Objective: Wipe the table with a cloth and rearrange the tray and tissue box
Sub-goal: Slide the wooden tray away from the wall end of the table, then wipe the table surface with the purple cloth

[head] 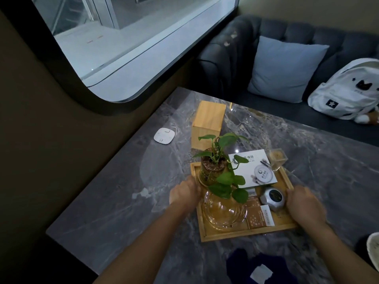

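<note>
Both hands grip the wooden tray (225, 236) — left hand (184, 193) closed on its left rim, right hand (303, 203) closed on its right rim. Nearest, a dark cloth (256, 265) lies on the marble table (114, 201). Beyond the tray stands the wooden tissue box (207, 124) — near it, not touching.

Dark sofa (235, 58) by window (123, 37), blue cushion (285, 68) and white backpack (348, 93) on it, white square device (164, 135) on ledge, plant (217, 160) in glass jar
</note>
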